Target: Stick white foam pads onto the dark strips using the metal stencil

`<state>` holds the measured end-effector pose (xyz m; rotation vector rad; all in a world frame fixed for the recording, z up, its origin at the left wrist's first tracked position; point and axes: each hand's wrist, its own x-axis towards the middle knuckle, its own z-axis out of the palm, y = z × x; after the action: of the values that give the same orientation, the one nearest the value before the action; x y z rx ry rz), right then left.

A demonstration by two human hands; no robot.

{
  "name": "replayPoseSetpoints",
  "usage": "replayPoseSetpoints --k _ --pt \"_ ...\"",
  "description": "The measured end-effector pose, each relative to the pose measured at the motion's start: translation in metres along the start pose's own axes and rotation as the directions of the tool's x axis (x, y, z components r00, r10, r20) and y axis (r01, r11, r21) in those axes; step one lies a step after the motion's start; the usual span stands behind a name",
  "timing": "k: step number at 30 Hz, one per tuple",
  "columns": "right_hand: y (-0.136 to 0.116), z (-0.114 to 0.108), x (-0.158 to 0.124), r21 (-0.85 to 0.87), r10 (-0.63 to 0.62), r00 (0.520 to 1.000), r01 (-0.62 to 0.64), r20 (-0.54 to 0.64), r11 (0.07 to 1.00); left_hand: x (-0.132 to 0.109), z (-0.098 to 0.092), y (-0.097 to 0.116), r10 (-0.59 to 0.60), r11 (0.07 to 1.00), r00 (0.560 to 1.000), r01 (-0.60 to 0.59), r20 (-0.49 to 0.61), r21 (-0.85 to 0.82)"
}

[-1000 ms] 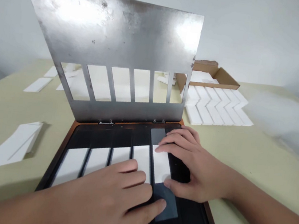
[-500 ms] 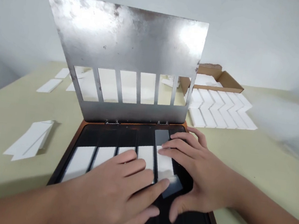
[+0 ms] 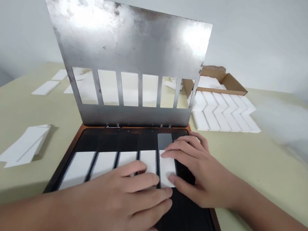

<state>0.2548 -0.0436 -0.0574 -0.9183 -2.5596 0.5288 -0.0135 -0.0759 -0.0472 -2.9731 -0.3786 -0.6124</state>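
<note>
Head view: right hand [image 3: 205, 175] spanned the end card [image 3: 167, 170] as left hand [image 3: 122, 202] met its near edge

The right hand came in from the right, palm down and wrist low, with its fingers arched and its thumb set well apart from them. Fingertips rested on the far part of the end card while the thumb lay at its near right corner, so the white piece lay flat between them. The left hand reached across from the lower left, back up and fingers bent. Its index and middle fingertips were close together, just beside the card's near edge; whether they pinched anything could not be told.

The end card was the rightmost of five in a row on a black base [image 3: 187, 229]; the other white cards [image 3: 79, 164] ran leftward, partly behind the left hand. A dark grey panel [image 3: 164, 141] continued from its far end. Behind the base, a metal plate [image 3: 151, 47] with cut-out windows stood raised on its hinges.

One second earlier, a second dark grey section stretched toward the wearer beneath the left index finger, and half a second earlier it sat askew there. Now bare black base showed in that place. The right thumb, swung away half a second before, was back against the card.
</note>
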Motion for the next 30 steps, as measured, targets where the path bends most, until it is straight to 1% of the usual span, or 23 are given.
replayPoseSetpoints --k 2,5,10,20,24,26,30 --pt "0.0003 0.0001 0.0 0.007 0.0 1.0 0.0 -0.002 1.0 0.0002 0.0013 0.0002 -0.02 1.0 1.0 0.02 0.008 0.002" --pt "0.0017 0.0012 0.0 0.019 0.0 1.0 0.0 -0.008 1.0 0.0007 0.0006 -0.0013 -0.015 1.0 1.0 0.015 0.017 0.013" --pt "0.0024 0.0033 -0.0004 0.022 0.016 1.0 -0.016 -0.022 1.0 0.0004 0.0013 -0.0028 -0.021 1.0 0.997 0.021 0.072 0.009" --pt "0.0027 0.0046 0.0006 0.024 0.046 0.998 -0.045 -0.046 0.999 -0.0006 0.0068 -0.0007 -0.084 0.996 0.992 0.084 0.096 0.005" --pt "0.0026 0.0035 0.0009 0.012 0.05 0.999 -0.049 -0.023 0.999 -0.0016 0.0071 0.0004 -0.11 0.994 0.989 0.11 0.099 0.009" --pt "0.0027 0.0012 0.0008 0.001 0.045 0.999 -0.045 -0.007 0.999 -0.0016 0.0067 0.0008 -0.141 0.99 0.985 0.141 0.098 0.009" --pt "0.0041 -0.0047 -0.0003 0.006 -0.007 1.0 0.007 0.026 1.0 -0.0018 0.0058 0.0006 -0.161 0.987 0.98 0.162 0.115 0.002"
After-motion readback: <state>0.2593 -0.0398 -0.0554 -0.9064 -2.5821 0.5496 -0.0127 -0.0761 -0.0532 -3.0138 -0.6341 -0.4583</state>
